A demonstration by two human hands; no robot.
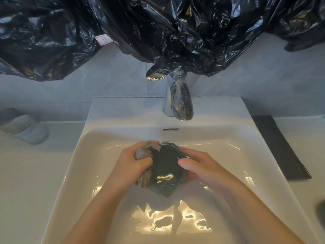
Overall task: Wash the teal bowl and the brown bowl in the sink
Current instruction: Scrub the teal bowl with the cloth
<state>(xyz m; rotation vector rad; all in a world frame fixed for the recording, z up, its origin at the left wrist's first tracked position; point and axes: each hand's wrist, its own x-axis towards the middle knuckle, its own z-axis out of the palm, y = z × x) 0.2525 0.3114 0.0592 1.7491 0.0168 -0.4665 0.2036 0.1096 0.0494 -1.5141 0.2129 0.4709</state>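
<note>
The teal bowl [165, 171] is held tilted over the middle of the white sink [249, 155], its inside facing me. My right hand [198, 169] grips its right rim, thumb across the edge. My left hand [131, 164] presses a grey-brown cloth [145, 152] against the bowl's left rim and wall. Water drips from the bowl's lower edge into the shallow water in the basin. No brown bowl shows clearly; a dark shape [321, 211] sits at the right edge of the counter.
A chrome faucet [177, 101] stands behind the basin under crumpled black plastic sheeting [158, 29]. A clear soap dish [24, 128] rests on the left counter. A black mat [279, 147] lies on the right counter.
</note>
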